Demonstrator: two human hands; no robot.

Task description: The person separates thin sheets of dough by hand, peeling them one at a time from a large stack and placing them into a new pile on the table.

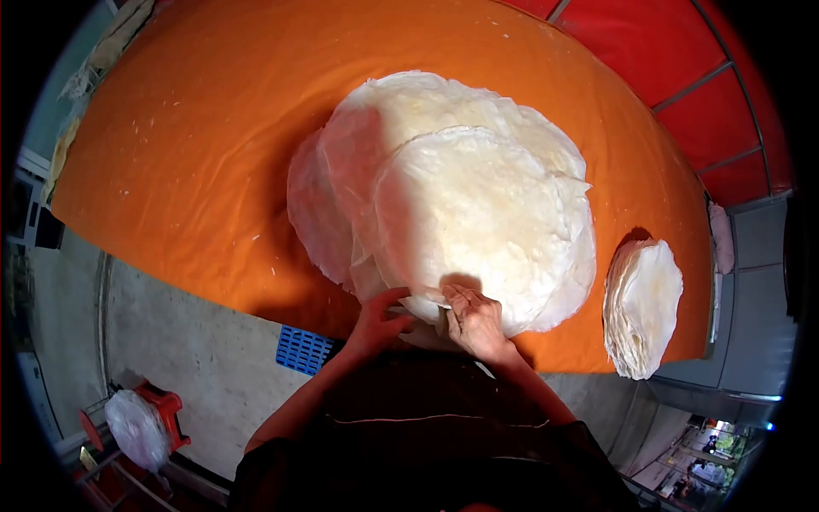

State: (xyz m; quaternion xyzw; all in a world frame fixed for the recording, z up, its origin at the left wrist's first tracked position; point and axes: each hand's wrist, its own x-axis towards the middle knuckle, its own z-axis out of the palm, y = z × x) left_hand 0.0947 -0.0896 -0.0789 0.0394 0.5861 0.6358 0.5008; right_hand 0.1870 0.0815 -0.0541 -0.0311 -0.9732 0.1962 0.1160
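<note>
Large thin pale round sheets (pixel 486 205) lie overlapping in a broad pile on the orange cloth (pixel 205 154). At the pile's near edge my right hand (pixel 476 322) has its fingers pressed together on the edge of the top sheet, which lifts a little there. Just to the left, my left hand (pixel 381 322) is at the same near edge, thumb and fingers apart, beside a sheet part that hangs toward my body. Reddish shade covers the left side of the pile.
A folded stack of similar sheets (pixel 642 309) stands at the right end of the cloth. Below the cloth's near edge is a blue plastic basket (pixel 304 350). On the floor at lower left, a red stool (pixel 168 411) bears a round, pale, wrapped item.
</note>
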